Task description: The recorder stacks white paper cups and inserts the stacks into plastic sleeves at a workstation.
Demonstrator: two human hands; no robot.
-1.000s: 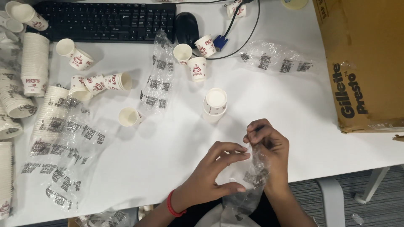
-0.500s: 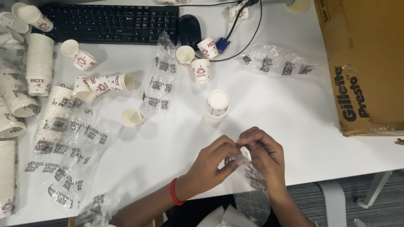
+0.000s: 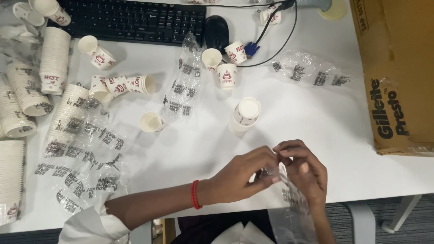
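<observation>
I pinch the top edge of a clear plastic sleeve (image 3: 289,203) between my left hand (image 3: 242,176) and right hand (image 3: 305,169), at the near table (image 3: 316,122) edge. It looks thin, limp, slippery; gripping the rim seems best.

A clear, crinkled plastic sleeve with dark print (image 3: 291,203) is pinched at its upper end between the fingertips of the left hand (image 3: 242,174) and the right hand (image 3: 305,169), which meet just above the near edge of the white table (image 3: 316,117). From that pinch the sleeve hangs limp and twisted, running down past the table edge towards the person's lap, its lower part slack and see-through. It looks hollow and flattened, with the dark print showing in patches along its length.
</observation>
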